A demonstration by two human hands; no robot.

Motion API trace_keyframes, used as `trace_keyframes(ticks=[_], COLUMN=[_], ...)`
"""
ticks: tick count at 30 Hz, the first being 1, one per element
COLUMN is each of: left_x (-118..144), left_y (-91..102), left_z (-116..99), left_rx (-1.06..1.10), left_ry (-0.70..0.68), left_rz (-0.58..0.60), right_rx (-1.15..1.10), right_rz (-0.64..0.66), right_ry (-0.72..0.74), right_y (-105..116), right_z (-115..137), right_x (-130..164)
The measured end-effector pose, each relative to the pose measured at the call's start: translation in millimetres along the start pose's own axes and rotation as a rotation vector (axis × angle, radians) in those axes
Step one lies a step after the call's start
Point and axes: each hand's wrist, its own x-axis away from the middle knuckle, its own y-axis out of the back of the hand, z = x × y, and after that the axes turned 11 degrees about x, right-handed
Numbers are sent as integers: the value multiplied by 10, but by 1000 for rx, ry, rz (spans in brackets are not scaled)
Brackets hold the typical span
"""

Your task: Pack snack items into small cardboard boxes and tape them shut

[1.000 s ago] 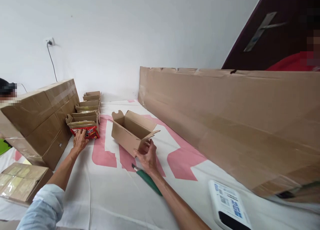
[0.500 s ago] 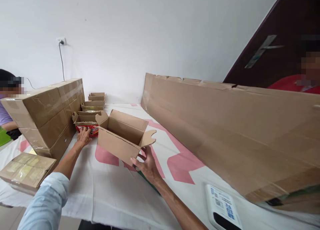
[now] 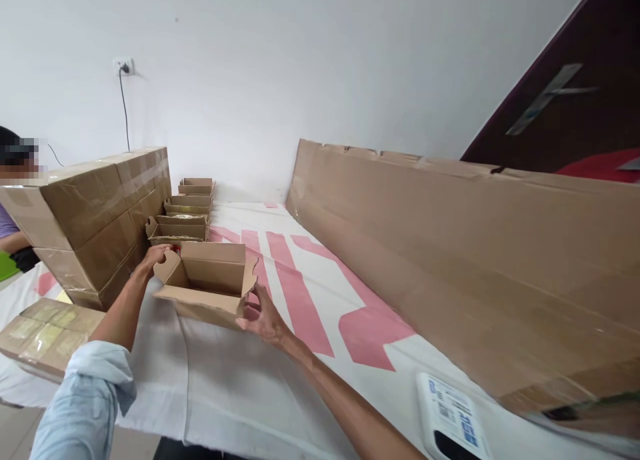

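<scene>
An open, hollow cardboard box (image 3: 205, 311) sits tilted slightly near the middle of the white-covered table, its flaps raised. My right hand (image 3: 266, 319) grips its right front corner, thumb in front and fingers at the side. My left hand (image 3: 158, 253) reaches past the box's left flap, fingers stretched out. Beside those fingertips a sliver of a red packet (image 3: 177, 249) shows; the box hides the rest of it. Just behind stands another open cardboard box (image 3: 179, 230), with more open boxes (image 3: 189, 203) lined up towards the wall.
Taped cartons (image 3: 85, 210) are stacked on the left, and a flat taped carton (image 3: 50, 333) lies in front of them. A long cardboard panel (image 3: 425, 260) borders the right side. A white device with a printed label (image 3: 453, 413) lies near the front edge. People sit on both sides.
The held box has come left and turned more square to me, now covering most of the red packet. My right hand moved left with it. The green edge beneath the box no longer shows.
</scene>
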Motion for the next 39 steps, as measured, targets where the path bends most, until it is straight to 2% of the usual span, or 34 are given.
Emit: trace_keyframes(ticks=[3, 6, 8, 10, 12, 15, 17, 19, 20, 23, 26, 28, 31, 34, 36, 39], left_x=[99, 372, 642, 925, 1163, 1350, 1366, 1331, 1303, 1213, 1148, 1142, 1247, 1489, 1650, 1716], left_y=[207, 416, 490, 481, 397, 201, 76, -19, -52, -99, -96, -82, -65, -100, -152, -236], left_z=[-231, -476, -601, -662, -643, -497, -377, -283, -251, -217, -241, -278, -357, -408, -380, -247], left_rx=[86, 109, 26, -121, -257, -416, -513, -606, -645, -720, -758, -761, -717, -699, -731, -799], left_ry=[0, -84, -258, -448, -523, -436, -325, -257, -250, -289, -328, -352, -444, -547, -538, -383], left_rz=[-139, -263, -384, -488, -499, -351, -170, -48, -35, -95, -91, -99, -176, -232, -146, 100], right_rx=[-17, -1, 20, 52, 154, 346, 401, 433, 458, 546, 638, 703, 890, 998, 1016, 1034], right_rz=[40, 76, 92, 97, 113, 149, 157, 138, 119, 45, 0, 16, 114, 135, 112, 56], right_ry=[8, 13, 37, 59, 91, 157, 178, 166, 152, 81, 0, -52, -148, -177, -171, -163], right_y=[-193, -395, -552, -721, -873, -974, -895, -675, -517, 67, 604, 825, 924, 845, 763, 658], right_z=[-36, -40, -34, -20, 8, 71, 103, 109, 102, 63, 13, -32, -112, -177, -202, -235], right_x=[-215, -454, -620, -779, -916, -1056, -1088, -1046, -988, -646, -96, 295, 773, 1049, 1128, 1123])
